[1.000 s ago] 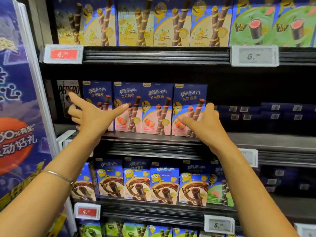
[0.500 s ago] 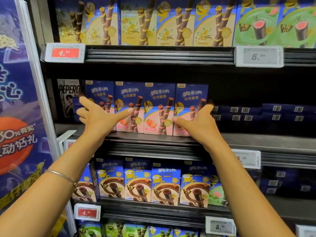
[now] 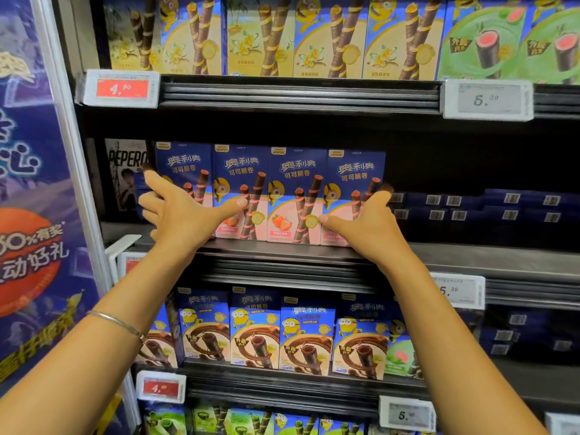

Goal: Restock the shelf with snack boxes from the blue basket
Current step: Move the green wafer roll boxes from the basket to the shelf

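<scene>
As hands (image 3: 182,215) (image 3: 370,227) flank them, boxes (image 3: 241,171) line the shelf (image 3: 470,257).

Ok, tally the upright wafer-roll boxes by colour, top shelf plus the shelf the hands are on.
Yellow boxes, top shelf: 5
Green boxes, top shelf: 2
Pink strawberry boxes, hands' shelf: 4
Total: 11

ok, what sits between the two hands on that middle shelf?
Head view: the row of four strawberry snack boxes; left hand brackets its left end, right hand its right end.
</scene>
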`<state>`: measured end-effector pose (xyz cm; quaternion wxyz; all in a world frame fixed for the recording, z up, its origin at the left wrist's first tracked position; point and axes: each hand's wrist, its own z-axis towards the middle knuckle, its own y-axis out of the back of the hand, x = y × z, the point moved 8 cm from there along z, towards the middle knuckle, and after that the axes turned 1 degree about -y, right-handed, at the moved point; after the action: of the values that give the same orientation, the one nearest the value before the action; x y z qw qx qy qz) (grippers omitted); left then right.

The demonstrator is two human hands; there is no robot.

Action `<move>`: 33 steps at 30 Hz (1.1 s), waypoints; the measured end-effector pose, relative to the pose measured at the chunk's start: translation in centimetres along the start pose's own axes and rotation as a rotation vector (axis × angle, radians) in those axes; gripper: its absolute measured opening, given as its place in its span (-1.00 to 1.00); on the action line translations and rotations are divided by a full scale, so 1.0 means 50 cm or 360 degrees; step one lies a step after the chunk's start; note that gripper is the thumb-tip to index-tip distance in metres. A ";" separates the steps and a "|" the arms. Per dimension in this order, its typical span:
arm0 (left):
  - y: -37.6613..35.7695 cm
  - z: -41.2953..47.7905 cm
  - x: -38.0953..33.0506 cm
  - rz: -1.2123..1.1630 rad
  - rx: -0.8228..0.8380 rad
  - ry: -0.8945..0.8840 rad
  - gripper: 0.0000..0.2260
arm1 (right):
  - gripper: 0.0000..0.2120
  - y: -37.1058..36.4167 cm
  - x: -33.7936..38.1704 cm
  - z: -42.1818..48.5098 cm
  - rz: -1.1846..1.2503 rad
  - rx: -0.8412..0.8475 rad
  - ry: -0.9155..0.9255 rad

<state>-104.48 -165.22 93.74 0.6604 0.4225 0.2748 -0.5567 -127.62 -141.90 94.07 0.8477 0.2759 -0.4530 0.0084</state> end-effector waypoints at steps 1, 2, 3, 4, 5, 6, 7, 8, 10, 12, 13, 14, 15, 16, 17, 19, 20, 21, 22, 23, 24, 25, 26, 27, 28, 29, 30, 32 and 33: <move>-0.001 0.001 0.000 0.0005 0.0001 0.0006 0.41 | -0.25 0.000 -0.001 0.002 -0.0007 0.0016 0.0002; -0.002 0.002 0.001 0.0010 0.0005 0.0011 0.40 | -0.26 0.000 -0.003 0.004 -0.0003 0.0030 0.0001; -0.004 0.003 0.002 0.0012 0.0017 0.0015 0.40 | -0.28 0.001 -0.005 0.005 0.0017 0.0040 -0.0001; -0.007 0.004 0.002 0.0010 0.0034 0.0018 0.39 | -0.29 0.001 -0.007 0.007 0.0047 0.0050 -0.0001; -0.009 0.004 0.003 0.0009 0.0048 0.0017 0.38 | -0.30 0.001 -0.007 0.008 0.0072 0.0060 -0.0001; -0.011 0.004 0.003 0.0013 0.0054 0.0015 0.36 | -0.31 0.000 -0.008 0.009 0.0086 0.0068 -0.0005; -0.011 0.004 0.004 0.0019 0.0055 0.0011 0.35 | -0.32 0.000 -0.009 0.009 0.0094 0.0076 -0.0013; -0.012 0.003 0.005 0.0023 0.0055 0.0009 0.34 | -0.33 0.000 -0.010 0.009 0.0108 0.0084 -0.0020; -0.011 0.004 0.006 0.0008 0.0049 0.0012 0.34 | -0.35 0.000 -0.015 0.010 0.0191 0.0099 -0.0034; -0.008 0.005 0.008 -0.0031 0.0036 0.0031 0.36 | -0.42 0.000 -0.019 0.010 0.0353 0.0136 -0.0070; -0.007 0.007 0.010 -0.0075 0.0042 0.0044 0.37 | -0.45 0.000 -0.019 0.010 0.0435 0.0158 -0.0090; -0.005 0.009 0.011 -0.0141 0.0056 0.0060 0.39 | -0.47 0.000 -0.020 0.010 0.0494 0.0177 -0.0106; -0.004 0.012 0.013 -0.0224 0.0062 0.0082 0.40 | -0.46 0.000 -0.019 0.011 0.0532 0.0190 -0.0116; 0.001 0.015 0.013 -0.0320 0.0055 0.0101 0.39 | -0.45 0.002 -0.019 0.011 0.0551 0.0200 -0.0119; 0.007 0.018 0.012 -0.0428 0.0040 0.0115 0.35 | -0.45 0.002 -0.018 0.011 0.0562 0.0210 -0.0116; 0.013 0.027 0.012 -0.0644 0.0034 0.0141 0.21 | -0.50 0.001 -0.019 0.014 0.0575 0.0238 -0.0092; 0.013 0.030 0.013 -0.0720 0.0046 0.0158 0.14 | -0.53 0.000 -0.020 0.015 0.0578 0.0245 -0.0083; 0.011 0.030 0.015 -0.0766 0.0061 0.0177 0.07 | -0.55 0.000 -0.022 0.016 0.0579 0.0245 -0.0088; 0.010 0.030 0.016 -0.0791 0.0072 0.0197 0.01 | -0.54 0.000 -0.024 0.017 0.0580 0.0242 -0.0100; 0.010 0.029 0.019 -0.0811 0.0075 0.0210 -0.08 | -0.51 -0.001 -0.026 0.018 0.0583 0.0242 -0.0112; 0.010 0.030 0.021 -0.0831 0.0072 0.0211 -0.19 | -0.48 -0.002 -0.027 0.018 0.0578 0.0248 -0.0119; 0.009 0.032 0.025 -0.0843 0.0061 0.0204 -0.30 | -0.45 -0.004 -0.028 0.019 0.0567 0.0254 -0.0124; 0.009 0.036 0.030 -0.0845 0.0048 0.0202 -0.38 | -0.43 -0.005 -0.030 0.018 0.0553 0.0252 -0.0131; 0.008 0.037 0.032 -0.0839 0.0044 0.0207 -0.42 | -0.41 -0.004 -0.031 0.016 0.0543 0.0239 -0.0142; 0.007 0.037 0.034 -0.0827 0.0047 0.0213 -0.43 | -0.40 -0.003 -0.031 0.015 0.0525 0.0218 -0.0152; 0.006 0.036 0.033 -0.0813 0.0055 0.0216 -0.44 | -0.39 -0.002 -0.030 0.013 0.0491 0.0190 -0.0155; 0.006 0.035 0.033 -0.0797 0.0066 0.0217 -0.46 | -0.39 0.000 -0.029 0.011 0.0429 0.0157 -0.0153; 0.006 0.030 0.031 -0.0760 0.0093 0.0219 -0.38 | -0.37 0.003 -0.024 0.008 0.0260 0.0085 -0.0129; 0.008 0.027 0.028 -0.0742 0.0109 0.0223 -0.28 | -0.37 0.003 -0.022 0.007 0.0190 0.0054 -0.0111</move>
<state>-103.94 -167.09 93.35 0.4786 0.4073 0.3909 -0.6725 -128.56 -141.68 93.43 0.8246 0.2630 -0.4976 0.0571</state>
